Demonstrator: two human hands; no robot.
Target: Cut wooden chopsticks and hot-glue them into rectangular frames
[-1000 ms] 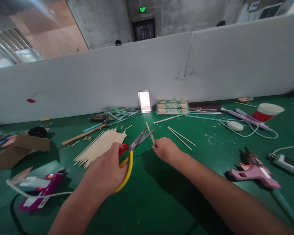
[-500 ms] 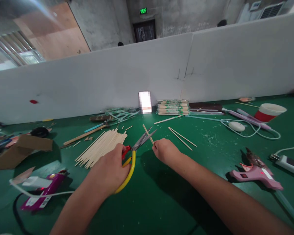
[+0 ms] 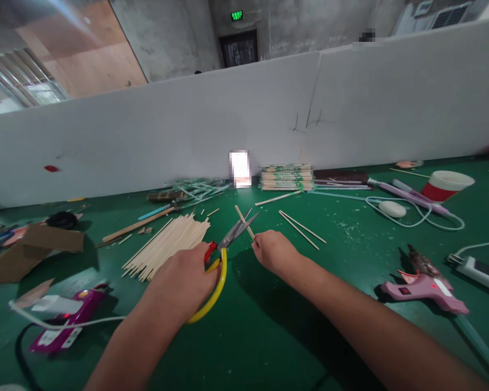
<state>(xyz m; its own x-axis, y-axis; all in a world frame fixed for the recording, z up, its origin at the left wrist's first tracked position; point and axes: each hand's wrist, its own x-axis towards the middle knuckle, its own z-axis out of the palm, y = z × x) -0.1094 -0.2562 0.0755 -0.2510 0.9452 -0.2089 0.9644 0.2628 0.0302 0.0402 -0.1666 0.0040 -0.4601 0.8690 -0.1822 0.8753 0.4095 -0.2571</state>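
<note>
My left hand [image 3: 191, 277] is closed around the handles of a pair of scissors [image 3: 230, 239] with red and yellow grips. The blades are slightly apart and cross a thin wooden stick [image 3: 240, 214]. My right hand [image 3: 273, 251] pinches the lower end of that stick, which points up and to the left. Left of the scissors, partly behind my left hand, lies a spread of many wooden sticks [image 3: 167, 244]. Two loose sticks [image 3: 303, 231] rest to the right of the right hand, and another stick [image 3: 277, 198] lies farther back.
Wrapped stick bundles [image 3: 287, 178] stand against the white partition [image 3: 146, 141], beside a bright blurred panel [image 3: 240, 169]. At right are a pink glue gun [image 3: 427, 290], a power strip [image 3: 483, 274] and a paper cup [image 3: 446, 185]. At left are a cardboard piece [image 3: 36, 247] and a purple device [image 3: 67, 320].
The scissor blades have closed a little on the stick. Both hands stay in nearly the same place, and the whole view has shifted slightly.
</note>
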